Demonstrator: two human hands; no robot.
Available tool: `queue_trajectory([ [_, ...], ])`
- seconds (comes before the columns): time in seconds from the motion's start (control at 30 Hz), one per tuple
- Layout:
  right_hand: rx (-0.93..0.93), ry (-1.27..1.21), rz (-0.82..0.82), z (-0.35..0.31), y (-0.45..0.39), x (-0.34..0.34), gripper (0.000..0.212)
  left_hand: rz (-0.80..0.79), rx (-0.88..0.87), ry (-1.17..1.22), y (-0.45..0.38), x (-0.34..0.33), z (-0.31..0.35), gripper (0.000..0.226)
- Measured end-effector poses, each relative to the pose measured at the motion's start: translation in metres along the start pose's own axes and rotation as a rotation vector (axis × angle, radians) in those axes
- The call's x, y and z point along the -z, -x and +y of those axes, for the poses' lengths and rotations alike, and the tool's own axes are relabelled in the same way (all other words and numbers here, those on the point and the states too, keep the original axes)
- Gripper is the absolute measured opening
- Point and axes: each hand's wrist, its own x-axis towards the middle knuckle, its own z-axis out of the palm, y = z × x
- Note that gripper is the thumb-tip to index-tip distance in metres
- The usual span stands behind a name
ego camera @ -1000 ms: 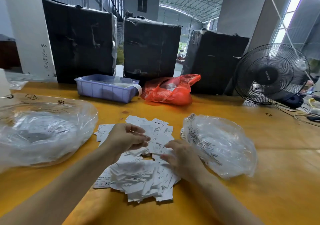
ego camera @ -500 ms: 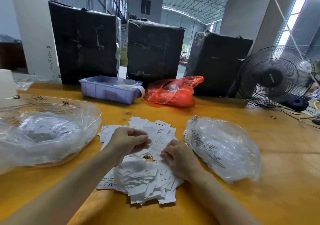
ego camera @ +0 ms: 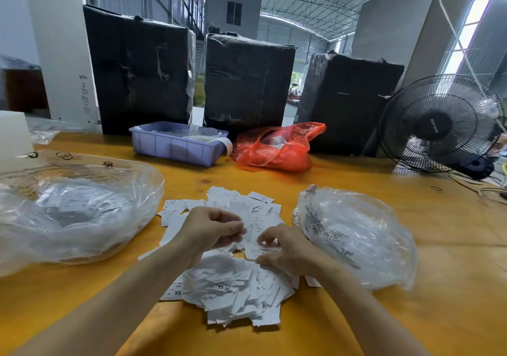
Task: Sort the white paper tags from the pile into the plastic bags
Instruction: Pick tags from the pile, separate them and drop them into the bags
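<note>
White paper tags (ego camera: 233,284) lie in a loose pile on the near middle of the orange surface (ego camera: 439,273), some printed "XS" and "S". Over the pile, the left hand (ego camera: 211,229) has its fingers (ego camera: 236,225) curled together, apparently pinching a tag, though what it holds is mostly hidden. Just right of it, the right hand (ego camera: 285,248) rests on the pile with thumb and fingers curved around a single tag.

To the left sits a large clear plastic bag (ego camera: 74,210) with tags already inside; to the right, touching the pile's edge, lies a smaller clear plastic bag (ego camera: 356,232) with printed lettering, whose contents I cannot tell. Farther back stand a lilac bin (ego camera: 175,146), a red plastic bag (ego camera: 277,147), three black-wrapped boxes (ego camera: 247,81) and, at the far right, a black fan (ego camera: 439,122).
</note>
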Motion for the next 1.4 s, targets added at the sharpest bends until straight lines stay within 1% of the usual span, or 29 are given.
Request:
queue_trajectory([
  [0.07,-0.022,-0.076,-0.088,-0.004,-0.002,0.006,0.042,0.0,0.001,-0.013,-0.001,0.0,-0.001,0.01],
  [0.2,-0.038,0.006,-0.18,-0.014,-0.012,0.017,0.043,0.003,0.004,-0.016,-0.003,0.002,-0.003,0.012],
  [0.33,-0.01,-0.004,-0.184,-0.017,-0.016,0.021,0.039,-0.002,0.0,-0.026,-0.003,0.003,-0.004,0.014],
  [0.4,0.024,-0.05,-0.135,-0.015,-0.017,0.018,0.032,-0.003,-0.005,-0.037,-0.004,0.004,-0.004,0.013],
  [0.43,0.037,-0.111,-0.082,-0.014,-0.017,0.016,0.026,-0.001,-0.009,-0.038,-0.004,0.004,-0.004,0.012],
  [0.5,0.042,-0.329,0.058,-0.014,-0.015,0.014,0.012,0.0,-0.014,-0.036,-0.005,0.004,-0.005,0.01],
  [0.57,-0.011,-0.594,0.142,-0.014,-0.012,0.016,0.014,0.001,-0.013,-0.026,-0.005,0.005,-0.005,0.008],
  [0.6,-0.062,-0.713,0.148,-0.013,-0.01,0.018,0.017,0.003,-0.012,-0.02,-0.005,0.005,-0.005,0.008],
  [0.67,-0.182,-0.891,0.109,-0.011,-0.006,0.02,0.026,0.006,-0.005,-0.009,-0.005,0.005,-0.006,0.009],
  [0.7,-0.223,-0.956,0.075,-0.01,-0.004,0.021,0.026,0.005,-0.001,-0.007,-0.005,0.005,-0.005,0.009],
  [0.73,-0.244,-1.01,0.043,-0.009,-0.003,0.022,0.021,0.002,0.004,-0.004,-0.005,0.004,-0.005,0.01],
  [0.83,-0.286,-1.146,-0.026,-0.009,0.003,0.022,0.011,-0.016,0.017,-0.008,-0.003,0.001,-0.003,0.01],
  [0.93,-0.305,-1.245,-0.069,-0.006,0.009,0.02,0.009,-0.038,0.022,-0.005,0.0,-0.002,-0.002,0.01],
  [1.0,-0.292,-1.308,-0.066,-0.005,0.013,0.018,0.006,-0.045,0.014,0.001,0.001,-0.003,-0.001,0.01],
  [1.13,-0.223,-1.329,-0.064,-0.003,0.023,0.018,0.015,-0.044,0.003,0.021,0.003,-0.006,0.0,0.007],
  [1.2,-0.183,-1.317,-0.046,-0.002,0.025,0.018,0.018,-0.046,0.006,0.027,0.003,-0.007,0.0,0.006],
  [1.27,-0.178,-1.371,-0.003,-0.001,0.025,0.019,0.019,-0.049,0.011,0.024,0.003,-0.008,0.0,0.006],
  [1.37,-0.159,-1.471,0.075,-0.001,0.024,0.02,0.005,-0.063,0.017,0.023,0.003,-0.009,0.0,0.004],
  [1.4,-0.153,-1.505,0.093,-0.001,0.024,0.021,0.009,-0.067,0.018,0.021,0.003,-0.009,-0.001,0.004],
])
